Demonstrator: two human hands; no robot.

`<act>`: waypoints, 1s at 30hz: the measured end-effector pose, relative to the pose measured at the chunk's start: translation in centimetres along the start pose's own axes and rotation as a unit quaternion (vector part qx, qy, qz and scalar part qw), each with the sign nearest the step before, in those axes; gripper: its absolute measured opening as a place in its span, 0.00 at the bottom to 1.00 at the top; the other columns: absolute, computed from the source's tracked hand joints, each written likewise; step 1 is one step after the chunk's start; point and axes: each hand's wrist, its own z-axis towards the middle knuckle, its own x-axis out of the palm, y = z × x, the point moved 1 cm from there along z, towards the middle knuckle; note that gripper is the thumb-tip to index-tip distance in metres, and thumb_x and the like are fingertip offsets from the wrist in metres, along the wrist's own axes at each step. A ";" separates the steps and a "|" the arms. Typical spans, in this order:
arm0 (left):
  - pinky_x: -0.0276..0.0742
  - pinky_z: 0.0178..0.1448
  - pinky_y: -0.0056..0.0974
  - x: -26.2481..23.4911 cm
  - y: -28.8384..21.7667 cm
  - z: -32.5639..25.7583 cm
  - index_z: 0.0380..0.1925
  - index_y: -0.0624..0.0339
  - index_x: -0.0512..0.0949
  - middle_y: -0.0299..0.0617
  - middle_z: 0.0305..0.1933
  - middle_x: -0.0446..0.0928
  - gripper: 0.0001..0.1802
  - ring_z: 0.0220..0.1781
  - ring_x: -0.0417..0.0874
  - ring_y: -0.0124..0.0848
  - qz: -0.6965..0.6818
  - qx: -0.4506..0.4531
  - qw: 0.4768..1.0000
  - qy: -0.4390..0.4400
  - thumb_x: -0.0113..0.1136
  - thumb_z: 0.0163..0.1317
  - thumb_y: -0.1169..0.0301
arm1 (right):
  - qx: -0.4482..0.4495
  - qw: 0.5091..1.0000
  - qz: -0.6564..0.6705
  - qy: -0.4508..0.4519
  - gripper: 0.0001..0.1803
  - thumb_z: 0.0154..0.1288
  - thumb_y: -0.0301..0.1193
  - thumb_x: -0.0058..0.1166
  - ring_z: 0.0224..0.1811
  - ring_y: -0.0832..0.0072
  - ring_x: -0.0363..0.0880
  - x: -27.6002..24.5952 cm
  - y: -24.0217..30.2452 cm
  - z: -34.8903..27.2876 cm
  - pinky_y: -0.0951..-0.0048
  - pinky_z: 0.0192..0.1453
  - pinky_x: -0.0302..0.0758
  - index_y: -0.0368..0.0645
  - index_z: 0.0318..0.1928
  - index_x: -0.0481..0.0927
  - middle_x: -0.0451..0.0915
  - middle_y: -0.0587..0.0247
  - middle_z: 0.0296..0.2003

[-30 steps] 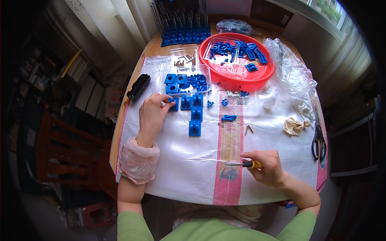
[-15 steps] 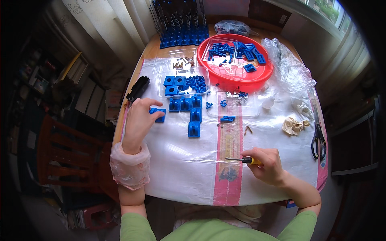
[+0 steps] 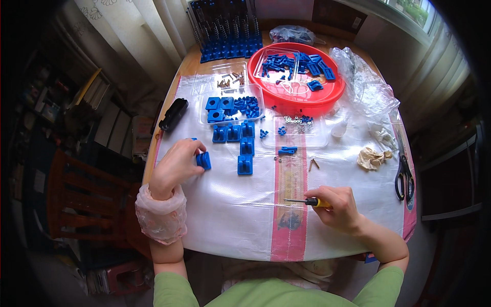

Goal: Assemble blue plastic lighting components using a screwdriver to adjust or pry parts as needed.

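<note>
Left hand [image 3: 174,166] is gripping a chunky blue plastic block [image 3: 203,160] at the left side of the glossy woven sheet [image 3: 230,215], right hand [image 3: 338,207] is clenching a thin yellow-handled screwdriver [image 3: 308,201] lying flat near the pink stripe.

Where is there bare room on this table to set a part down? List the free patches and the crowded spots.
Free: the white plastic sheet between the left hand and the right hand, below the loose blue plastic blocks. Also free: the strip between the crumpled tissue and the right hand. Crowded: around the round red tray and the clear plastic trays.
</note>
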 end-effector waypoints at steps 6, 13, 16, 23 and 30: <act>0.76 0.51 0.49 0.8 -2.5 -1.9 0.38 0.65 0.72 0.55 0.37 0.79 0.23 0.45 0.80 0.54 0.017 0.036 0.999 0.017 0.75 0.43 0.77 | 0.057 0.996 0.004 -0.073 0.19 0.55 0.17 0.62 0.22 0.67 0.82 -0.5 0.0 0.5 0.70 0.26 0.75 0.43 0.49 0.82 0.83 0.60 0.26; 0.73 0.50 0.49 0.7 -8.0 -2.9 0.40 0.63 0.67 0.54 0.38 0.74 0.27 0.44 0.77 0.53 -0.104 0.255 0.959 0.065 0.76 0.44 0.75 | 0.206 0.967 0.069 -0.130 0.18 0.63 0.20 0.62 0.19 0.75 0.71 -1.0 -1.8 0.7 0.71 0.25 0.67 0.41 0.53 0.78 0.74 0.62 0.19; 0.74 0.52 0.47 2.3 -11.0 -2.8 0.44 0.64 0.69 0.51 0.40 0.73 0.29 0.46 0.77 0.50 -0.065 0.310 0.945 0.077 0.75 0.44 0.74 | 0.211 0.972 0.058 -0.081 0.13 0.64 0.22 0.62 0.19 0.75 0.73 -1.0 -1.9 0.8 0.71 0.26 0.68 0.41 0.49 0.79 0.78 0.59 0.21; 0.76 0.55 0.43 5.9 -13.3 -1.4 0.46 0.62 0.72 0.48 0.47 0.75 0.28 0.51 0.78 0.45 0.004 0.319 0.948 0.023 0.76 0.47 0.69 | 0.197 0.978 0.039 -0.065 0.08 0.62 0.24 0.63 0.20 0.66 0.78 -0.2 -2.5 0.4 0.67 0.27 0.70 0.41 0.43 0.81 0.80 0.54 0.22; 0.76 0.63 0.45 7.3 -13.3 0.6 0.59 0.66 0.73 0.55 0.64 0.72 0.28 0.57 0.76 0.49 -0.030 0.320 0.937 -0.138 0.69 0.59 0.70 | 0.189 0.980 0.026 -0.064 0.09 0.62 0.25 0.64 0.20 0.63 0.79 -0.4 -2.3 0.4 0.65 0.27 0.70 0.42 0.42 0.81 0.79 0.53 0.22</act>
